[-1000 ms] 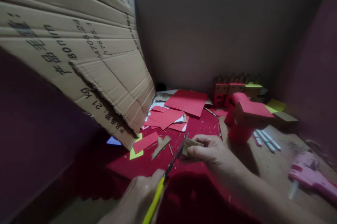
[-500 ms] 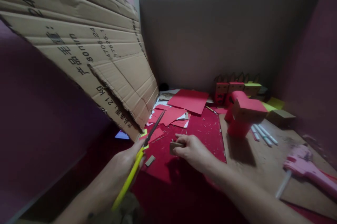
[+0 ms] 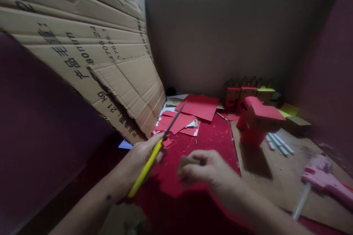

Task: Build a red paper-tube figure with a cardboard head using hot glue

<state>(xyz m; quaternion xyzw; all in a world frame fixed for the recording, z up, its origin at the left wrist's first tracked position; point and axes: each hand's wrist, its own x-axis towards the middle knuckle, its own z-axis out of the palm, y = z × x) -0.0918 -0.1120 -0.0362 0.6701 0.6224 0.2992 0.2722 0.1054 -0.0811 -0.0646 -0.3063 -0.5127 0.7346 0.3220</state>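
Yellow-handled scissors [image 3: 145,170] rest in my left hand [image 3: 142,157], which is closed around them. Their dark blades point up and away over the red paper pieces [image 3: 176,121]. To the right, my right hand [image 3: 205,167] pinches a small piece of brown cardboard [image 3: 186,163] between thumb and fingers, just above the red table surface [image 3: 171,180]. The cardboard is partly covered by the fingers and blurred, so I cannot tell whether it is one piece or more. The two hands are apart.
A large printed cardboard sheet [image 3: 82,40] leans at the left. Right of my hands, a red-covered cardboard figure [image 3: 255,124], several markers [image 3: 278,143] and a pink glue gun [image 3: 320,172] lie on a cardboard mat [image 3: 286,176]. Small box figures [image 3: 248,95] line the back.
My left hand has moved up and right with the scissors. My right hand has come closer to me with the cardboard. The small loose cardboard piece beside my left hand no longer shows.
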